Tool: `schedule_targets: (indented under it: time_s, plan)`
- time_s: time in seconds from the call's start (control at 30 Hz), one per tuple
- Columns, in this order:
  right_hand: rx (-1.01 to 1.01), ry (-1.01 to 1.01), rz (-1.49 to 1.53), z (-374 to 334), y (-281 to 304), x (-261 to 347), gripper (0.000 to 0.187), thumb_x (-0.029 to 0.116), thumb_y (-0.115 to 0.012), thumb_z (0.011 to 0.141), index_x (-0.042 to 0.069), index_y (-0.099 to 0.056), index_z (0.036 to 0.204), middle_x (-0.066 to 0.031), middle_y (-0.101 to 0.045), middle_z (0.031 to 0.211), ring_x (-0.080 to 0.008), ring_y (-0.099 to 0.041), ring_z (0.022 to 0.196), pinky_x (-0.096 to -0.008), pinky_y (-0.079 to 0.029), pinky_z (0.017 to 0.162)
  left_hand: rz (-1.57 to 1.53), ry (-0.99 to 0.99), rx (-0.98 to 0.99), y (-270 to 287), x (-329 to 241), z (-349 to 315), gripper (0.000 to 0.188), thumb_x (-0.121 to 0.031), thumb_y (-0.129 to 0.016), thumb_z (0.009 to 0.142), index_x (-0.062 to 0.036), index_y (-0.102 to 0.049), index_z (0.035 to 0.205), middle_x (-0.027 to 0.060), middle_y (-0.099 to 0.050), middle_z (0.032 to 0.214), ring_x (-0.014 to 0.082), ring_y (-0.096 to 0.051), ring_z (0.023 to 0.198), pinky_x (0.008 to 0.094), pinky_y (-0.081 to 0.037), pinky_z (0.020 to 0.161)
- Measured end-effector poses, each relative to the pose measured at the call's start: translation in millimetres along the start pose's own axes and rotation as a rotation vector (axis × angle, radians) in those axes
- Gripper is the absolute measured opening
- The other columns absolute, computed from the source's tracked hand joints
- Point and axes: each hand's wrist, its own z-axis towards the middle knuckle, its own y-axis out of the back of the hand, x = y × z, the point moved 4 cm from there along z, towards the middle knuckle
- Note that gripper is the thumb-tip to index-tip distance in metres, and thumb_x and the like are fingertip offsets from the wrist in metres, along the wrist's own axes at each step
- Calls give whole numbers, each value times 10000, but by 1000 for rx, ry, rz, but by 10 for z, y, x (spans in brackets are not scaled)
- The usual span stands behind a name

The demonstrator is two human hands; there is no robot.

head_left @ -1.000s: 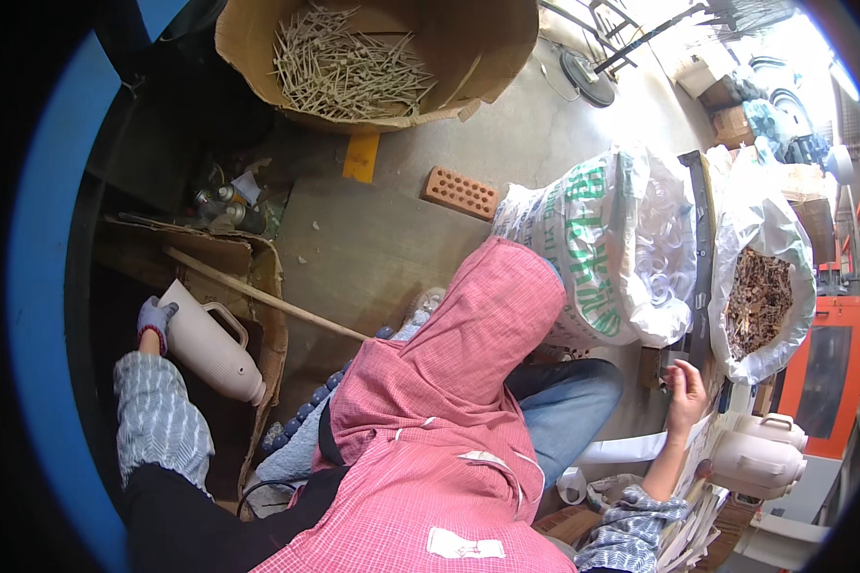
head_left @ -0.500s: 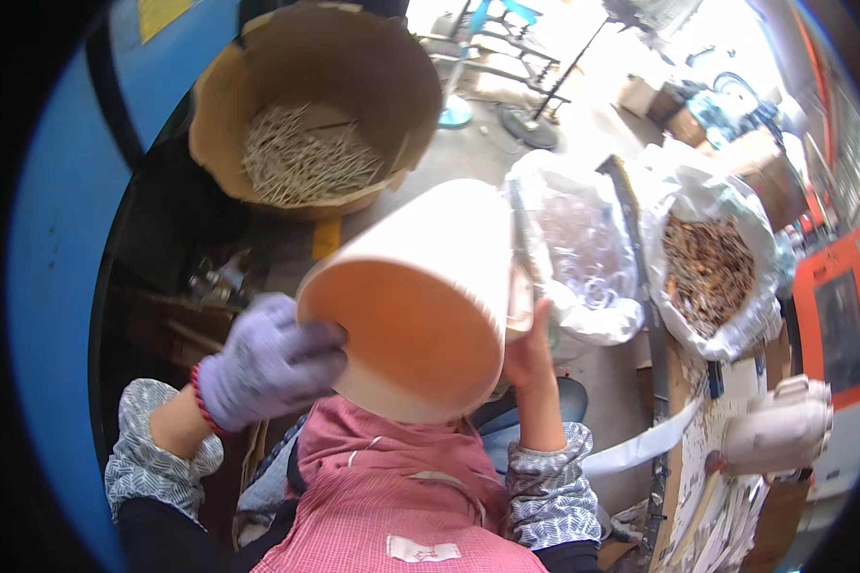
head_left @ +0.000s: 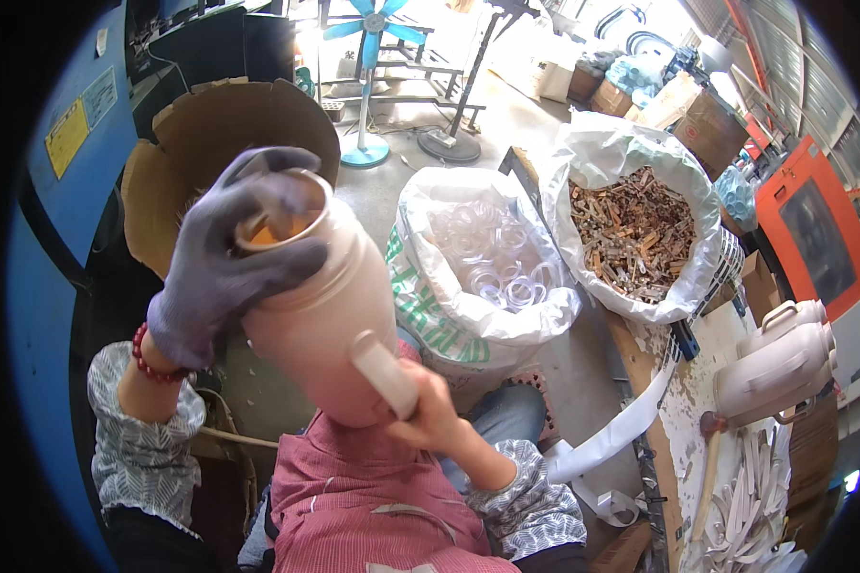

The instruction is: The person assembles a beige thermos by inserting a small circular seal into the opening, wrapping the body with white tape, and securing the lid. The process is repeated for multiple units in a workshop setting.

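A pale pink plastic jug [head_left: 320, 320] with an orange inside is held tilted in front of my apron, its narrow round mouth up. My left hand [head_left: 215, 263], in a grey-purple glove, grips the jug at its mouth. The thumb lies across the outside of the neck and the fingers curl over the rim, their tips partly hidden in the opening. With bare fingers my right hand [head_left: 435, 415] holds the jug low down, by the lower end of its handle [head_left: 384, 372].
A large cardboard bin [head_left: 287, 119] stands far left beside a blue machine [head_left: 48, 191]. Ahead are a sack of clear plastic rings [head_left: 502, 253] and a sack of brown scraps [head_left: 631, 234]. On the right-hand bench [head_left: 674, 477] are more pink jugs [head_left: 774, 368], a hammer [head_left: 709, 468] and white strips [head_left: 745, 497].
The jug has turned over, from its wide open end facing me to its narrow mouth up, and has moved left. My left hand has gone from the wide rim to the mouth.
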Motion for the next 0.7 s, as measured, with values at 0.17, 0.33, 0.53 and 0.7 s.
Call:
schedule_targets:
  time_s: [0.17,0.33,0.53,0.7]
  plan:
    - [77,-365,-302,106,702,-398,216,136,-715,821,25,-668,1000,-109,-669,926,-234,-629,801,-352,-497,756,602,-315,-25,277,-235,-320,163,-182,-653,851,-21,-653,876,148,-602,1084,359,-529,1118,462,-425,943]
    - [-138,-718,-698,-335,1894,-1545,200,138,-684,835,13,-682,992,-101,-712,875,-161,-665,742,-291,-525,691,527,-166,88,283,-165,-401,197,-215,-680,835,-32,-618,796,122,-624,919,281,-608,847,399,-490,742]
    - [6,-754,-1068,-327,1941,-1914,397,164,-726,773,65,-632,1145,-125,-699,936,-286,-659,858,-392,-513,779,347,-114,-1,510,164,-367,225,-123,-707,845,-46,-552,700,38,-565,720,172,-556,643,337,-437,589]
    - [109,-816,-1072,-277,2051,-1974,314,129,-682,802,97,-658,1114,-175,-647,1014,-345,-634,921,-420,-506,794,481,-360,-327,797,141,133,334,-98,-714,824,-83,-563,1121,49,-575,1097,151,-575,796,285,-501,719]
